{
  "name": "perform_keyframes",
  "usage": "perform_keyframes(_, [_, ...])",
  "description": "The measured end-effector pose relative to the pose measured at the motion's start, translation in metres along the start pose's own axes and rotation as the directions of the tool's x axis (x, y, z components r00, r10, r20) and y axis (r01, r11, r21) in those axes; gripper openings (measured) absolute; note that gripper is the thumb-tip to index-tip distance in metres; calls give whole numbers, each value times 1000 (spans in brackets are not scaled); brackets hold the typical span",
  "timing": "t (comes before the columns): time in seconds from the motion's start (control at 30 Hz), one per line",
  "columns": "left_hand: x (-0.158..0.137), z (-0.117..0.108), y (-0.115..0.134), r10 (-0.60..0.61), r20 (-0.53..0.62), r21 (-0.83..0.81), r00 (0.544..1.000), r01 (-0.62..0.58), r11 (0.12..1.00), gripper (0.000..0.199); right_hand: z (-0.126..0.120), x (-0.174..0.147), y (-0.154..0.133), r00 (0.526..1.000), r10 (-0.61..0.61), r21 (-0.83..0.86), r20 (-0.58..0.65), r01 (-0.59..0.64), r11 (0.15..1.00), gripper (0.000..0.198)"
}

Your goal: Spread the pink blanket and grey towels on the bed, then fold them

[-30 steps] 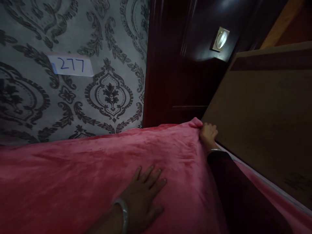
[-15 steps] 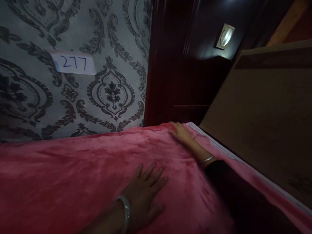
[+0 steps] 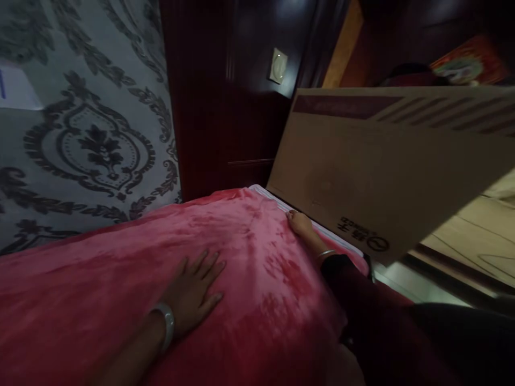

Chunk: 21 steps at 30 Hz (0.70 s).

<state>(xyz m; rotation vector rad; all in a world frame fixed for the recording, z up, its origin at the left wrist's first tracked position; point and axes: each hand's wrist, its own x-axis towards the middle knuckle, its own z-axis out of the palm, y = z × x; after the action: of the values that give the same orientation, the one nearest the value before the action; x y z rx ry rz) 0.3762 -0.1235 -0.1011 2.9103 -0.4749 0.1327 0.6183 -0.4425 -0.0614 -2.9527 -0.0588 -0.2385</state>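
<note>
A pink-red plush blanket (image 3: 225, 257) is spread over a bed-like surface, its nap streaked lighter and darker. On it rests my left hand (image 3: 191, 292), palm down with the fingers apart and a pale bangle at the wrist. At the blanket's right side, my right hand (image 3: 301, 222) has its fingers curled at the blanket's edge, beside a white striped border (image 3: 273, 197). The fingertips are partly hidden. A thin bangle and a dark sleeve show on that arm.
A large cardboard box (image 3: 362, 161) leans close along the right side. Behind the bed are a dark wooden panel (image 3: 225, 107) with a metal handle plate (image 3: 278, 66) and patterned wallpaper (image 3: 100, 145). A paper label (image 3: 20, 88) is on the wallpaper.
The view has swung to the right, showing more of the cardboard box. My right hand has come from the blanket's far end to its right edge, fingers now curled. My left hand stays flat.
</note>
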Motion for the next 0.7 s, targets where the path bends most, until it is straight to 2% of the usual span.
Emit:
perform_keyframes(0.07, [2,1,-2,12,-10,11,1000,-12,1000,62,-6,-13,30,996,77,-13,35,-76,997,47])
perform_keyframes(0.17, [4,3,-5,22,-24,36,999,-21,999,64,-13,-22,55,988,148,-11,49,-148,989,37])
perform_keyframes(0.23, [5,2,-4,19,-22,50,1000,-18,999,64,-17,-23,62,982,188,4,21,-188,982,32])
perform_keyframes(0.4, [4,-5,3,-35,7,73,999,34,997,66,-14,-22,69,951,301,51,-71,-298,953,40])
perform_keyframes(0.57, [4,-10,5,-46,-7,72,999,46,996,69,-6,-22,74,945,325,95,-20,-322,942,33])
perform_keyframes(0.7, [5,-10,5,-41,-7,72,999,42,997,69,-17,-26,92,935,348,148,63,-354,924,30])
